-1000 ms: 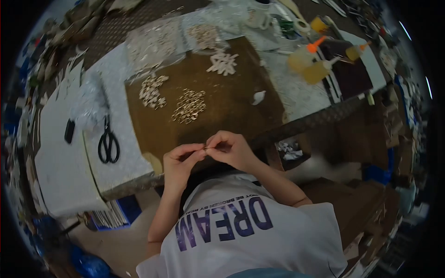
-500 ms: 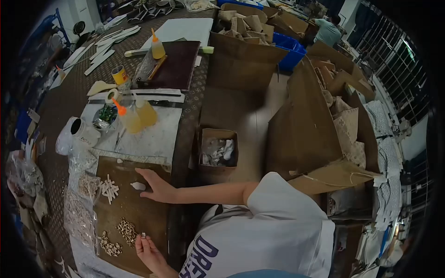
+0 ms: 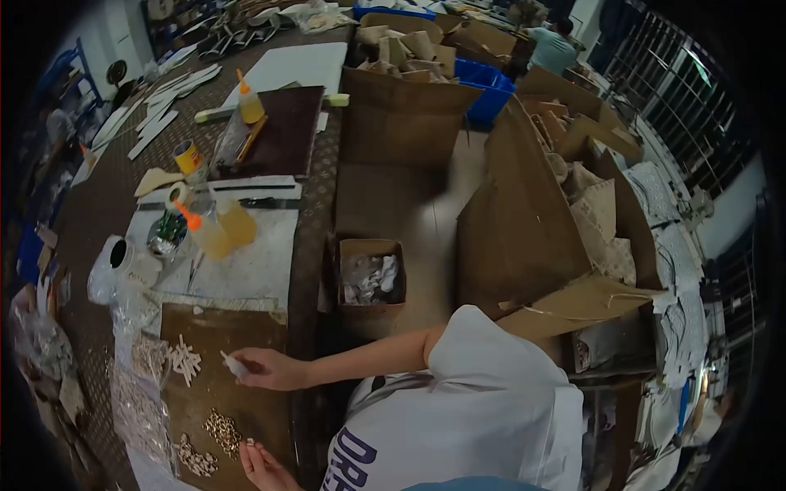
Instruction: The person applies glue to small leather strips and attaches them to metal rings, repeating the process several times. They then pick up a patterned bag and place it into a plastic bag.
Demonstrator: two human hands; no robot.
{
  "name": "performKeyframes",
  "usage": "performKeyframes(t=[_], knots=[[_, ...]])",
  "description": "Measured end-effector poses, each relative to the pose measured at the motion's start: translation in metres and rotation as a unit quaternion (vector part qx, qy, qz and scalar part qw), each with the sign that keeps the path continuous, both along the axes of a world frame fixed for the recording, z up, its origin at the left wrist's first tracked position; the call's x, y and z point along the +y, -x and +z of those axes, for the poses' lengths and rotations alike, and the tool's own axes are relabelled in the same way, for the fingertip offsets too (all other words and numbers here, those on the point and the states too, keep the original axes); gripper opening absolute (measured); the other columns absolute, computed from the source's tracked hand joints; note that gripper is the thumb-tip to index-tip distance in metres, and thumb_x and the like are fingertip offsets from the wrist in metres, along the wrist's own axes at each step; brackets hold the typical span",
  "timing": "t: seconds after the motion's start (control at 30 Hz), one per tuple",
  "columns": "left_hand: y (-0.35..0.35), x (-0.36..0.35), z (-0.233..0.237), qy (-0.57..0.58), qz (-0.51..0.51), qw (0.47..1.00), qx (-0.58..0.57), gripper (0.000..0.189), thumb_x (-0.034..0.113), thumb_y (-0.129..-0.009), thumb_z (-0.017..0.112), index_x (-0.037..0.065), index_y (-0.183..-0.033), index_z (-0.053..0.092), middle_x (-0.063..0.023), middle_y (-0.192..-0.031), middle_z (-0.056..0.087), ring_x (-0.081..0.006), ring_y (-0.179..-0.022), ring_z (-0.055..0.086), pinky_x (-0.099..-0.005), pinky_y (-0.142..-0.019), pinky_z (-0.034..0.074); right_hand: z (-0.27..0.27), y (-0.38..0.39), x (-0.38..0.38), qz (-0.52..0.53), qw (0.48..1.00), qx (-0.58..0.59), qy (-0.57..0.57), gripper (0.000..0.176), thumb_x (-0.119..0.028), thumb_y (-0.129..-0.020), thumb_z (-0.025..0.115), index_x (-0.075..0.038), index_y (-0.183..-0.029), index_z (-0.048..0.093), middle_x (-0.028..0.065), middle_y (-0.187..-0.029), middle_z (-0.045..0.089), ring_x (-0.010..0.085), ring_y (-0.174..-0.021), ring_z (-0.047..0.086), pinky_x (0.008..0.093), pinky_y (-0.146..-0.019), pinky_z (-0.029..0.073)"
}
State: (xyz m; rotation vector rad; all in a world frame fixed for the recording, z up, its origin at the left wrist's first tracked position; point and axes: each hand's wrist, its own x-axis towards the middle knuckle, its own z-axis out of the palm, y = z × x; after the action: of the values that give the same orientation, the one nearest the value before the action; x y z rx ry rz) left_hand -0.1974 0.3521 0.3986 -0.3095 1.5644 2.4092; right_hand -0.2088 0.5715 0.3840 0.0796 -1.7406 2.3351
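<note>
My right hand (image 3: 274, 369) is closed around a small white bottle (image 3: 236, 365) with a pointed tip, held over the brown board (image 3: 246, 327). Lower down, the fingertips of my left hand (image 3: 266, 468) pinch a small shiny metal piece (image 3: 249, 443); its exact shape is too small to make out. Beside that hand lie two heaps of small gold-coloured metal pieces, one nearer (image 3: 222, 431) and one farther (image 3: 197, 458). A pile of short white strips (image 3: 185, 360) rests on the board's far side.
Clear plastic bags (image 3: 139, 401) border the board. Orange-tipped glue bottles (image 3: 209, 237), a white jar (image 3: 135, 263) and a yellow tin (image 3: 187, 157) stand on the table. A small carton (image 3: 372, 309) sits below the table edge; large cartons (image 3: 524, 221) hold scraps. Another person (image 3: 550, 47) sits far off.
My right hand, open beside the white bottle before, has closed on it and lifted it. My left hand still pinches the metal piece. The whole view has shifted slightly.
</note>
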Motion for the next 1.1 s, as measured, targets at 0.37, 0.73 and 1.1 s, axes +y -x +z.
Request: performKeyframes(t=[0.37,0.73,1.1], knots=[[0.0,-0.002,0.005,0.016,0.01,1.0,-0.003,0.022,0.002,-0.088,0.058,-0.004,-0.11,0.056,-0.0112,-0.099,0.063,-0.0141,-0.084,0.062,-0.0206,-0.074,0.053,0.019,-0.029,-0.014,0.139,0.974,0.016,0.176,0.046,-0.019,-0.093,0.056,-0.004,-0.133,0.039,0.0026,-0.104,0.052,0.0096,-0.088,0.052,0.0256,-0.077,0.045],[-0.023,-0.026,0.029,0.044,0.063,0.994,-0.08,0.024,0.001,-0.084,0.063,-0.005,-0.108,0.059,-0.0116,-0.095,0.065,-0.017,-0.079,0.064,-0.0239,-0.07,0.053,0.034,-0.03,-0.034,0.17,0.984,-0.039,0.047,0.038,0.005,-0.082,0.064,-0.002,-0.119,0.054,0.0047,-0.113,0.056,0.0129,-0.106,0.054,0.026,-0.089,0.045],[-0.037,-0.04,0.04,-0.05,0.055,0.993,-0.091,0.021,0.002,-0.083,0.066,-0.003,-0.103,0.064,-0.0119,-0.091,0.067,-0.0176,-0.081,0.067,-0.0243,-0.072,0.055,0.053,-0.028,-0.037,0.218,0.967,-0.02,-0.129,0.033,0.003,-0.081,0.064,-0.001,-0.114,0.06,0.0072,-0.107,0.055,0.0142,-0.096,0.056,0.0253,-0.08,0.046]])
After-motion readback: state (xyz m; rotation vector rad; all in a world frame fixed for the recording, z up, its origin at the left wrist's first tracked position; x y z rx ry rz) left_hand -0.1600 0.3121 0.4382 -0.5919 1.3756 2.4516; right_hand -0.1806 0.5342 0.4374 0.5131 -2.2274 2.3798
